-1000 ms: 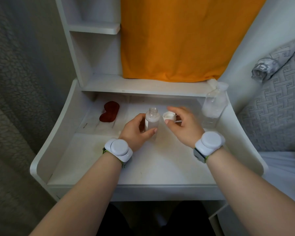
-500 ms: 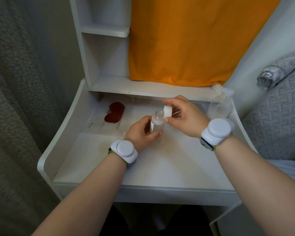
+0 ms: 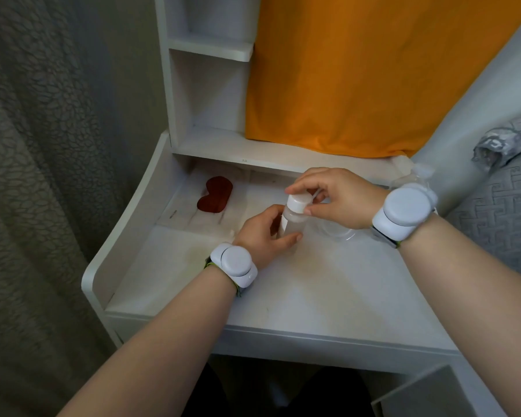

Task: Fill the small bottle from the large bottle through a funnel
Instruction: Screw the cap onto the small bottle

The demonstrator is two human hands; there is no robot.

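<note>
Head view: your left hand [image 3: 262, 236] wraps its fingers [image 3: 286, 237] around the small bottle [image 3: 292, 219], upright on the white tabletop [image 3: 313, 290], while your right hand [image 3: 337, 197] pinches the white cap [image 3: 298, 203] at the bottle's mouth. The large bottle [image 3: 415, 179] stands beyond your right wrist; a clear funnel [image 3: 337, 233] lies just under that hand.

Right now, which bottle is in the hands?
The small bottle: left hand grips its body, right hand its white cap. The large bottle stands untouched.
</note>
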